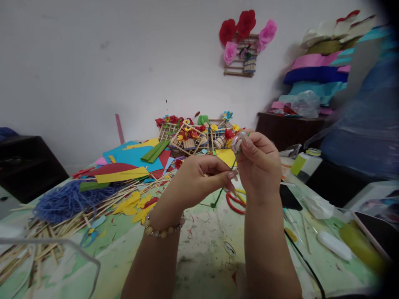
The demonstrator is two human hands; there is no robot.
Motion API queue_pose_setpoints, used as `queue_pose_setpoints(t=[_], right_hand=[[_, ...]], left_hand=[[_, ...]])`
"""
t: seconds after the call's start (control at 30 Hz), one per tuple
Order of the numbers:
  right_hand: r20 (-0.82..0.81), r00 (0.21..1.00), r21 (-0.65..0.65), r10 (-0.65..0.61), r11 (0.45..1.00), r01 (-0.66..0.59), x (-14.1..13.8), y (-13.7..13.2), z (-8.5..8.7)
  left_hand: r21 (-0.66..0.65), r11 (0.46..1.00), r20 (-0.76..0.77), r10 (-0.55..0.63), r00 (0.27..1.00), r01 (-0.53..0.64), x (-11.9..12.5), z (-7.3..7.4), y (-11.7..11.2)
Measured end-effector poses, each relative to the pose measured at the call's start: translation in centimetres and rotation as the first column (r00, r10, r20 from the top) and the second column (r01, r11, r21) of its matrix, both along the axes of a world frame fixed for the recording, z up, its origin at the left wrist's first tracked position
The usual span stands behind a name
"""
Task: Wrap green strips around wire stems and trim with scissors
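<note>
Both my hands are raised above the table, pinching a thin green stem (222,192) between them. My left hand (199,178) has its fingers closed on the stem's middle; a beaded bracelet (162,230) circles that wrist. My right hand (257,164) pinches the stem's upper end with thumb and fingertips near a small yellow paper piece (227,157). The stem's lower end hangs down toward the table below my left fingers.
Wooden sticks (77,216), blue yarn (67,201), coloured paper sheets (131,160) and small stick frames with paper flowers (193,135) fill the left and back. Red and yellow rings (235,201), a dark phone (288,197), a black cable (304,261) and a white tube (333,245) lie at the right.
</note>
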State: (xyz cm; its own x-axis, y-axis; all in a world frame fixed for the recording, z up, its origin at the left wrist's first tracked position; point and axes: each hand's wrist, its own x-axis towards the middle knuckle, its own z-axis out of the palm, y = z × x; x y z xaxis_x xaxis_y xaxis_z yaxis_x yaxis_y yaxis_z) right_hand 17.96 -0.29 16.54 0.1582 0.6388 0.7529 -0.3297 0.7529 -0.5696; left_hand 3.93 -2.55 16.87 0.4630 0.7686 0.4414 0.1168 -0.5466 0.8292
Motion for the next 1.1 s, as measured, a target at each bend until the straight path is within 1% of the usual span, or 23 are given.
queue_pose_setpoints(t=[0.1,0.17,0.4,0.53,0.93,1.0,1.1], right_hand=[[0.002,1.000,-0.010,-0.017,1.000,0.017,-0.1,-0.1,0.0],[0.004,1.000,-0.010,-0.018,1.000,0.018,-0.2,-0.3,0.1],[0.049,0.995,0.039,0.087,0.995,-0.089,0.5,-0.2,0.2],[0.040,0.991,0.055,0.130,0.990,-0.132,1.1,0.0,0.1],[0.001,0.999,-0.017,0.044,0.999,-0.044,0.8,0.3,0.0],[-0.003,1.000,-0.029,0.030,0.999,-0.030,0.9,0.4,0.0],[0.024,0.999,-0.041,0.037,0.999,-0.036,1.3,0.3,0.0]], left_hand=[[0.035,0.998,-0.031,0.045,0.998,-0.044,0.0,0.1,-0.2],[0.046,0.998,-0.028,0.045,0.999,-0.044,0.0,0.2,-0.3],[0.020,0.999,-0.032,-0.044,0.999,0.045,-0.1,0.1,-0.5],[0.025,0.998,-0.054,-0.055,0.997,0.056,0.0,0.0,-0.4],[0.008,1.000,-0.095,-0.009,0.995,0.010,-0.4,0.1,-0.3],[0.000,1.000,-0.114,-0.023,0.993,0.024,-0.5,0.1,-0.2],[-0.038,0.995,-0.177,-0.098,0.979,0.093,-1.0,0.2,0.0]])
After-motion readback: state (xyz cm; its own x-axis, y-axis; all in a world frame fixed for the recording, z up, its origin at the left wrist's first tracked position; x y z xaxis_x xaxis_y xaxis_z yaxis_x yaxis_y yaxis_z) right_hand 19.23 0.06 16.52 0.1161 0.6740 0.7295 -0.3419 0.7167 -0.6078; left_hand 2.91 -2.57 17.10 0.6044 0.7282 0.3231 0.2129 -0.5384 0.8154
